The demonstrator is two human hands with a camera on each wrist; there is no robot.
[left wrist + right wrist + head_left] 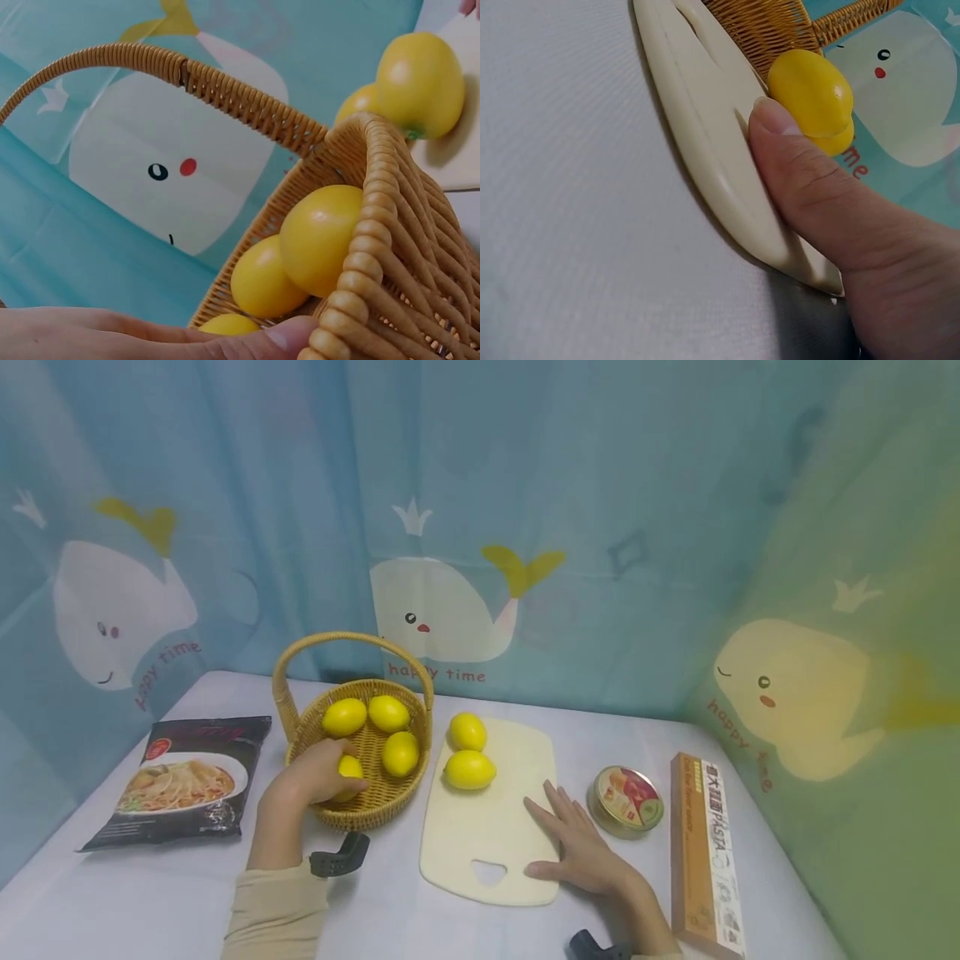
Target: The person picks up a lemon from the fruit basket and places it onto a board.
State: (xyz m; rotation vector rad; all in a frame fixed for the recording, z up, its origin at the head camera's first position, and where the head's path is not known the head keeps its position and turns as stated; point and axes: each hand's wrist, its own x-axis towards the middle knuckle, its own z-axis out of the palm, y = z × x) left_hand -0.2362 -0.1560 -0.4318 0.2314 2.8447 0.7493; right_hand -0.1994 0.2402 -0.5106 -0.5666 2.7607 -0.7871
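Observation:
My left hand point(318, 772) reaches into a round wicker basket point(375, 818) with an arched handle. Its fingers and thumb curl round a yellow lemon point(348, 774) at the basket's near left side; the left wrist view hides that lemon's hold. Three other lemons lie inside, among them one at the right point(401, 754). On a cream cutting board point(491, 827), two more lemons point(469, 769) sit close together near its far left edge. My right hand point(581, 852) rests on the board's right edge with fingers spread, its thumb point(802, 169) showing in the right wrist view.
At the left lies a black noodle packet point(183, 777). A round tin point(626, 802) stands right of the board, and a long pasta box point(705, 852) lies beyond it. Behind the white table hangs a blue curtain point(637, 635) with whale prints.

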